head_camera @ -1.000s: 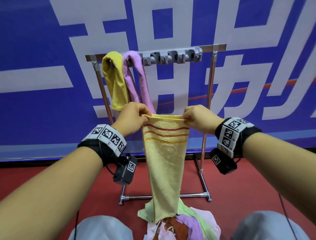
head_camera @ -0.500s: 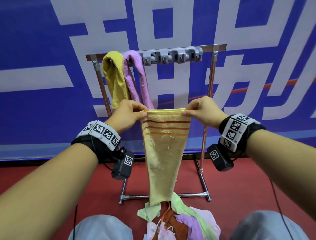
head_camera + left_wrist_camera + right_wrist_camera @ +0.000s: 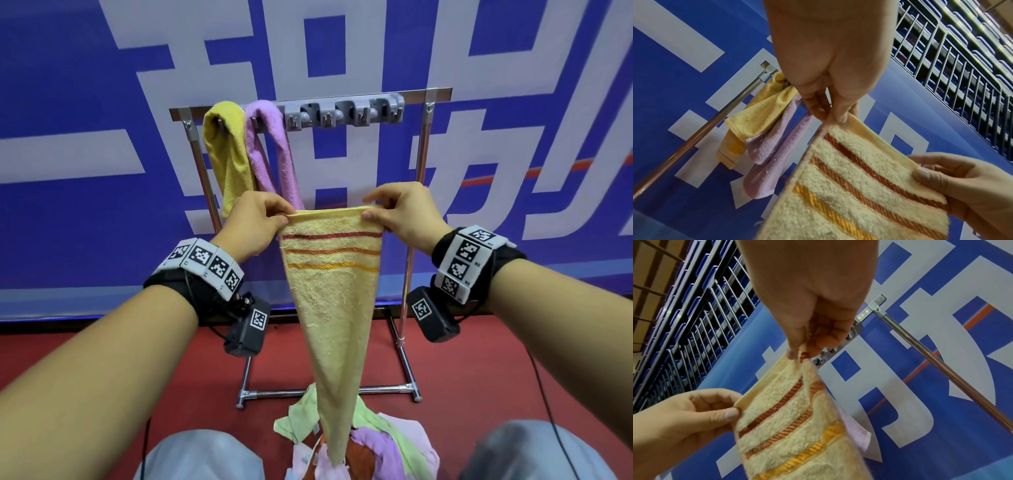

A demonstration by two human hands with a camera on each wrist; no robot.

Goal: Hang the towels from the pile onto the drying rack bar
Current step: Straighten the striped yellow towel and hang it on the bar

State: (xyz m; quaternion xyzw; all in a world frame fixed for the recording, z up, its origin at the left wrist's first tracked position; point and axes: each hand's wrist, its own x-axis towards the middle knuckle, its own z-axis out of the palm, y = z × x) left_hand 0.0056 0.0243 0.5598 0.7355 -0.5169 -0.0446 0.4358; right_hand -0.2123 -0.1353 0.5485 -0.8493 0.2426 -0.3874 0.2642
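Fingers of left hand point(image 3: 255, 221) and right hand point(image 3: 402, 212) pinch the top corners of the striped towel point(image 3: 334, 291), held taut near the rack bar point(image 3: 414, 92), its tail over the pile point(image 3: 363, 445); judged light, limp terry, best gripped at that hem

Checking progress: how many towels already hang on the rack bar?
2: a yellow towel near the bar's left end, and a purple towel just right of it. None looks hidden.

large white characters on blue banner point(image 3: 102, 240), unreadable
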